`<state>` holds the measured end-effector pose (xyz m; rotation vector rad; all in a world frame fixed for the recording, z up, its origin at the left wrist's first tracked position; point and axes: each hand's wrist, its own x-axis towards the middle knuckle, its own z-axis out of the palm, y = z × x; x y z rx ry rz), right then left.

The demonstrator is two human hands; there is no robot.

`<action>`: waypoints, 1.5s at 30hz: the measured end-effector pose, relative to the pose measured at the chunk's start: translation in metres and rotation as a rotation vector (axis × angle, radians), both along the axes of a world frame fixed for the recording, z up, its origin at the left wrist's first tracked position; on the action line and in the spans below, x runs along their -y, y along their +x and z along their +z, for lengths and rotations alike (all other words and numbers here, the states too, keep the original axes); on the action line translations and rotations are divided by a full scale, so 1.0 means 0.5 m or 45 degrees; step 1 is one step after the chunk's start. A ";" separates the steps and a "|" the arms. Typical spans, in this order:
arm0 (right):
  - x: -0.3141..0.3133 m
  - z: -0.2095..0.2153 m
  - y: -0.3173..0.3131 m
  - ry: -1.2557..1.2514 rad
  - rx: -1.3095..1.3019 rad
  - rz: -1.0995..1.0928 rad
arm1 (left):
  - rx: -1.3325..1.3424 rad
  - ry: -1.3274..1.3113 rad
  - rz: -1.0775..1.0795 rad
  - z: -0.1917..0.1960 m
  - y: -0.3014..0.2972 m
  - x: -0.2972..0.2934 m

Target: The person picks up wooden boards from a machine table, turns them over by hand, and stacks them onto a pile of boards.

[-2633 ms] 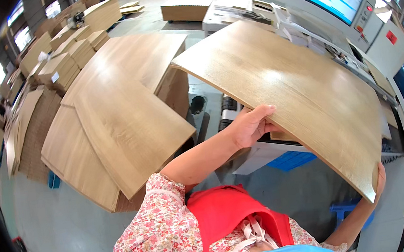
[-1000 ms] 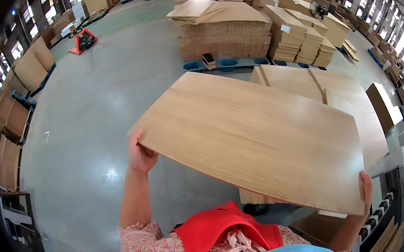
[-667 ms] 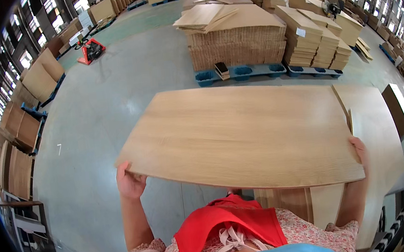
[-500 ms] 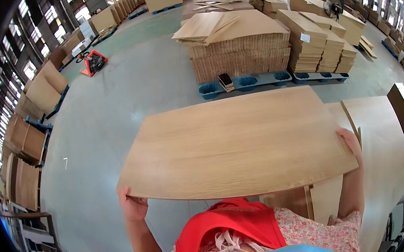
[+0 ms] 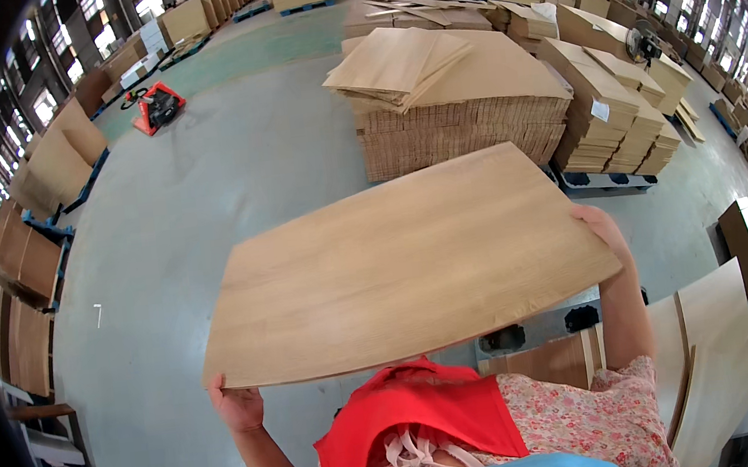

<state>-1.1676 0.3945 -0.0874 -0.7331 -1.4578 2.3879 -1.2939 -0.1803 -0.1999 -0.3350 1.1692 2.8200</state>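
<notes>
A flat wood-grain board (image 5: 396,272) is held out in front of me, clear of the floor and tilted so that its right end lies farther away. My left hand (image 5: 239,406) grips its near left corner, the thumb on top and the other fingers underneath. At the right edge my right hand (image 5: 593,221) is closed on the board, its fingers partly hidden below. Beyond the board rises a tall stack of brown panels (image 5: 464,133), topped by several loose wood-grain boards (image 5: 397,60).
To the right of that stack stand more piled panels (image 5: 603,109) on a pallet. Close by my right side lie pale boards (image 5: 708,335). A red pallet truck (image 5: 158,108) is parked on the grey floor (image 5: 146,230) at the far left. Leaning boards (image 5: 66,161) line the left side.
The board has swung anticlockwise, its right end moving farther away and its left end nearer. My view has turned to the right, and both hands keep their hold.
</notes>
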 end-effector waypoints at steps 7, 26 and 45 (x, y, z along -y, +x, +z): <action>-0.109 0.015 -0.329 0.057 0.098 -0.022 | -0.122 -0.042 -0.103 0.019 -0.297 -0.082; -0.703 -0.292 -1.304 -0.575 -0.215 -0.517 | -0.233 -0.025 -0.234 -0.047 -1.020 -0.816; -0.250 -0.432 -0.772 -0.439 0.602 -1.094 | 0.795 0.296 -1.143 -0.179 -1.223 -1.203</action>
